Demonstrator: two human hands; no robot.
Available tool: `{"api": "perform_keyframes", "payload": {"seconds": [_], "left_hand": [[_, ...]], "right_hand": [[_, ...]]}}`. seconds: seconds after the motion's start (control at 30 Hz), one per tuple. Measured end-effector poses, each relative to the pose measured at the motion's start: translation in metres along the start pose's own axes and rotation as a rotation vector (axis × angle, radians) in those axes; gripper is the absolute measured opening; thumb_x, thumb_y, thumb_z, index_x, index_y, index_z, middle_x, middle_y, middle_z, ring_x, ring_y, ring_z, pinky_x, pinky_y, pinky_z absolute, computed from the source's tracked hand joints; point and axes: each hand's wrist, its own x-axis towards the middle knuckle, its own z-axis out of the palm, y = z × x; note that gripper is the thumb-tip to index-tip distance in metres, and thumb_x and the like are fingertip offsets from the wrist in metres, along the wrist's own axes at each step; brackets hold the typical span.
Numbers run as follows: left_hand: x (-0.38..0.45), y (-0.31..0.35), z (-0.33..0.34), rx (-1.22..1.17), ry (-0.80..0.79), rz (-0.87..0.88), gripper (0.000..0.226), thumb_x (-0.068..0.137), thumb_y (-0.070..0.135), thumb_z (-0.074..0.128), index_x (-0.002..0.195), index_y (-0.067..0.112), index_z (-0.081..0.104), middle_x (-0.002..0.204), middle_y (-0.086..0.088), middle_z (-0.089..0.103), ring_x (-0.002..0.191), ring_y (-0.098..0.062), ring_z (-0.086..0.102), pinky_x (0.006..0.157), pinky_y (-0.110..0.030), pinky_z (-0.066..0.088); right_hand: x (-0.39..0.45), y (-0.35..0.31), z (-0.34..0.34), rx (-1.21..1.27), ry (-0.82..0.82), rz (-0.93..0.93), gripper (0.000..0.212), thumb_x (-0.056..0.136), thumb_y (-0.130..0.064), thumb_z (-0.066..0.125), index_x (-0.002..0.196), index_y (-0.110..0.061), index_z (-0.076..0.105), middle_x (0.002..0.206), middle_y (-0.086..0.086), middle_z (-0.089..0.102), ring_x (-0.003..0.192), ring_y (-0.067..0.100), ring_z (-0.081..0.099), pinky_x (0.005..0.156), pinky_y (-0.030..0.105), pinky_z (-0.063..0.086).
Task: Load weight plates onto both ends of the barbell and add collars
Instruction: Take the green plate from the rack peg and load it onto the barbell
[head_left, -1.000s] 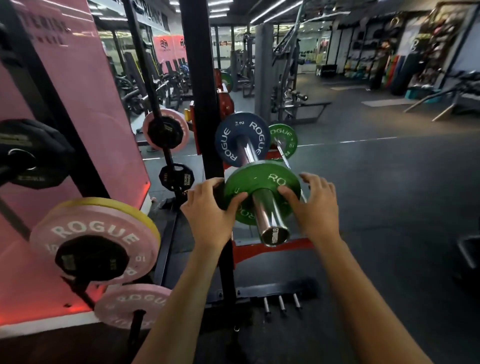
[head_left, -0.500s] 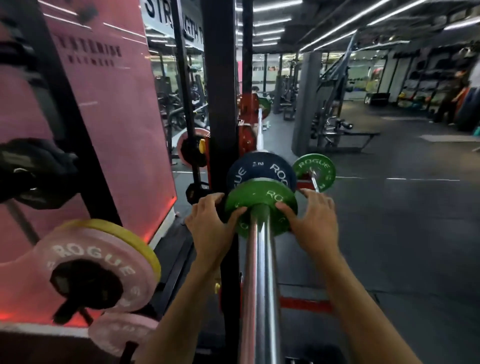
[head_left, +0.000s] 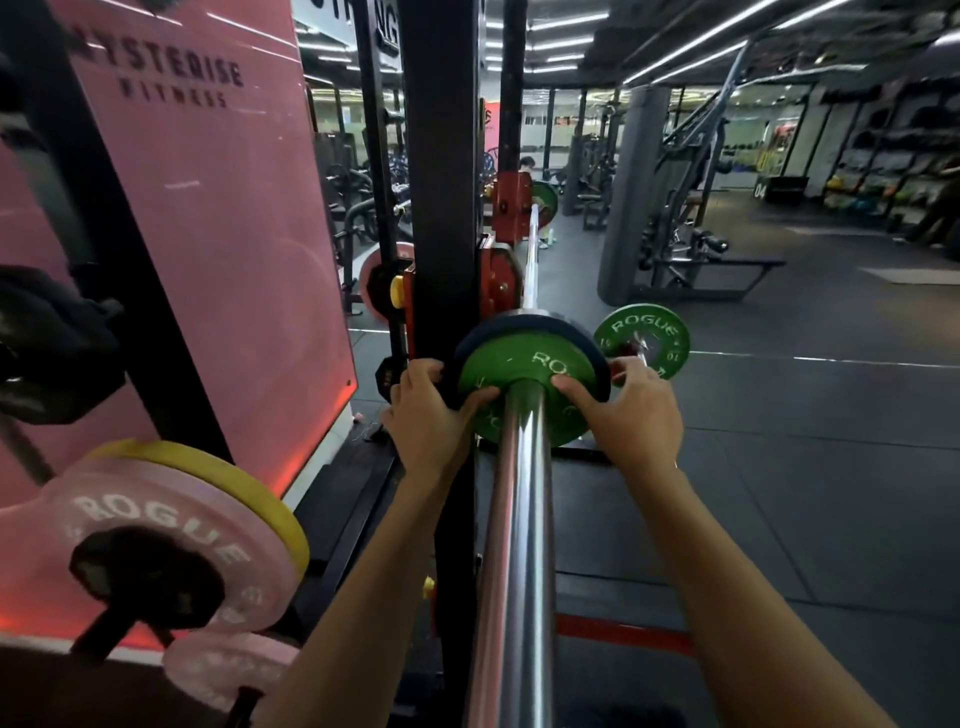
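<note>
A green plate marked ROGUE is sitting upright on the chrome barbell sleeve. It is pressing flat against a larger dark blue plate just behind it.

"ROGUE" marks the green plate; "FITNESS" the pink panel.

A barbell sleeve runs forward from the viewer to a small plate threaded on it, with a larger plate directly behind. The left hand sits on the small plate's left edge, the right hand on its right. A rack upright stands just left of the plates. Stored plates hang at lower left (on pegs), and another plate sits right, beyond the right hand.
</note>
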Motion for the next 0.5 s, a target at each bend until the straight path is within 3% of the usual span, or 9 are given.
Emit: {"api": "perform_keyframes", "payload": {"seconds": [0.1, 0.27, 0.5], "left_hand": [[-0.002, -0.003, -0.003, 0.025, -0.040, -0.017, 0.081, 0.062, 0.088, 0.055, 0.106, 0.020, 0.052, 0.103, 0.004, 0.058, 0.098, -0.026, 0.057, 0.087, -0.053, 0.044], [-0.024, -0.003, -0.026, 0.013, -0.064, -0.014, 0.086, 0.060, 0.085, 0.056, 0.112, 0.017, 0.055, 0.106, 0.001, 0.061, 0.099, -0.024, 0.057, 0.081, -0.039, 0.038], [-0.070, -0.010, -0.077, -0.080, -0.128, 0.064, 0.078, 0.065, 0.082, 0.067, 0.114, 0.023, 0.055, 0.105, 0.007, 0.060, 0.100, -0.017, 0.059, 0.085, -0.049, 0.050]], "right_hand": [[0.002, -0.002, -0.008, -0.043, -0.025, -0.021, 0.089, 0.060, -0.093, 0.050, 0.101, -0.016, 0.060, 0.096, 0.004, 0.066, 0.092, 0.025, 0.060, 0.072, 0.039, 0.053], [-0.034, -0.005, -0.020, -0.060, -0.038, -0.032, 0.087, 0.068, -0.085, 0.052, 0.116, -0.013, 0.057, 0.110, 0.008, 0.061, 0.106, 0.027, 0.055, 0.082, 0.042, 0.051], [-0.111, -0.020, -0.051, 0.022, 0.024, -0.045, 0.069, 0.078, -0.065, 0.064, 0.125, -0.015, 0.056, 0.118, 0.005, 0.061, 0.109, 0.022, 0.055, 0.088, 0.036, 0.047]]}}
